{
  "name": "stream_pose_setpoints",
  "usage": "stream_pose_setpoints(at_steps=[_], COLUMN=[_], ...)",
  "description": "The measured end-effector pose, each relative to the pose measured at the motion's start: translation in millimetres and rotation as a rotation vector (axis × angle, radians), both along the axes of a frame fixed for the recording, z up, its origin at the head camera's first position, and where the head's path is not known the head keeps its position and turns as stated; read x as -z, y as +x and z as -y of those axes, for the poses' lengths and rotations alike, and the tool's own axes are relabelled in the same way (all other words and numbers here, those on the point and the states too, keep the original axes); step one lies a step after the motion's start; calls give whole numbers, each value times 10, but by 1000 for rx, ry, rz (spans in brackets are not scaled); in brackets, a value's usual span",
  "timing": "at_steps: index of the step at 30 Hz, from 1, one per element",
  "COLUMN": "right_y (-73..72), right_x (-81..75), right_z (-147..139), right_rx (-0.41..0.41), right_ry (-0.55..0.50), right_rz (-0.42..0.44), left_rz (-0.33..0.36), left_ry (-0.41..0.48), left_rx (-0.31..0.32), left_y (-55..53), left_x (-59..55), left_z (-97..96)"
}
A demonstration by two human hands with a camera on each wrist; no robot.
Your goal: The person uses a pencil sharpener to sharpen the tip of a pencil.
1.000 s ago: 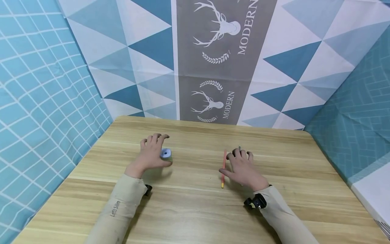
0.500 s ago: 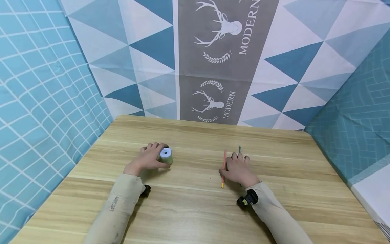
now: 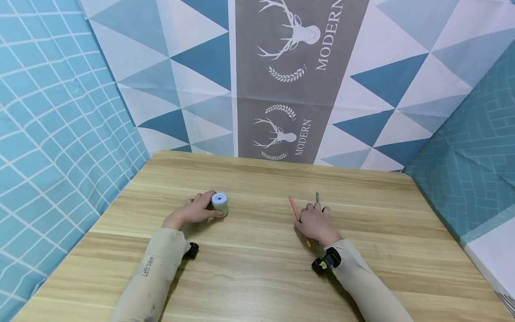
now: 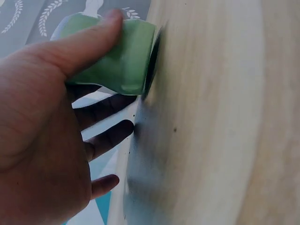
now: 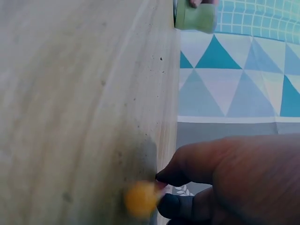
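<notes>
A pencil sharpener (image 3: 220, 206), green with a pale top and a dark round hole in it, stands upright on the table's left half. My left hand (image 3: 195, 210) grips it from the left; in the left wrist view the thumb lies along its green side (image 4: 133, 58) and fingers reach behind. Further right, my right hand (image 3: 315, 223) pinches a red pencil (image 3: 294, 206) between thumb and fingers. Its blunt orange-yellow end (image 5: 141, 199) points towards me, blurred in the right wrist view. A dark green pencil (image 3: 317, 197) lies partly hidden under that same hand.
The wooden table (image 3: 257, 277) has a wall with a deer-print and triangle cloth (image 3: 281, 134) along its far edge. Blue checked cloth (image 3: 60, 134) hangs at the left, teal cloth (image 3: 470, 147) at the right. A white box-like thing (image 3: 492, 255) borders the right edge.
My left hand has closed in on the sharpener and now grips it. The right hand has shifted left and taken hold of the red pencil, which has turned, its far end swinging left.
</notes>
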State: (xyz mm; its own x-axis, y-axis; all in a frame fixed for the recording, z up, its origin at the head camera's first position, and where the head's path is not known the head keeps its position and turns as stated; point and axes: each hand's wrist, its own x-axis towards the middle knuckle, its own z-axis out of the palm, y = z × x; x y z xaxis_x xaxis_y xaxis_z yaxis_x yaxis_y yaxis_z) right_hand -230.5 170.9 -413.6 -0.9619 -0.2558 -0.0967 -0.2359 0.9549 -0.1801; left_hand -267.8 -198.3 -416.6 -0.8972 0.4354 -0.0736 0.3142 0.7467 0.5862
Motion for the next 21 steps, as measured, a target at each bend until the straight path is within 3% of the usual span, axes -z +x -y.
stream_pose_setpoints(at_steps=[3, 8, 14, 18, 21], right_y=[-1, -16, -20, 5, 28], right_x=[-5, -67, -240, -359, -432], right_z=[-1, -49, -168, -249, -302], right_rx=[-16, -103, -275, -312, -322], right_ry=[-16, -97, -305, -375, -373], right_rz=[-54, -157, -40, 12, -16], left_rz=[2, -11, -45, -22, 21], left_ry=[26, 167, 385, 509, 605], left_rx=[11, 48, 105, 95, 95], left_y=[1, 14, 26, 49, 71], left_x=[-11, -57, -166, -214, -219], left_z=[-6, -35, -90, -150, -219])
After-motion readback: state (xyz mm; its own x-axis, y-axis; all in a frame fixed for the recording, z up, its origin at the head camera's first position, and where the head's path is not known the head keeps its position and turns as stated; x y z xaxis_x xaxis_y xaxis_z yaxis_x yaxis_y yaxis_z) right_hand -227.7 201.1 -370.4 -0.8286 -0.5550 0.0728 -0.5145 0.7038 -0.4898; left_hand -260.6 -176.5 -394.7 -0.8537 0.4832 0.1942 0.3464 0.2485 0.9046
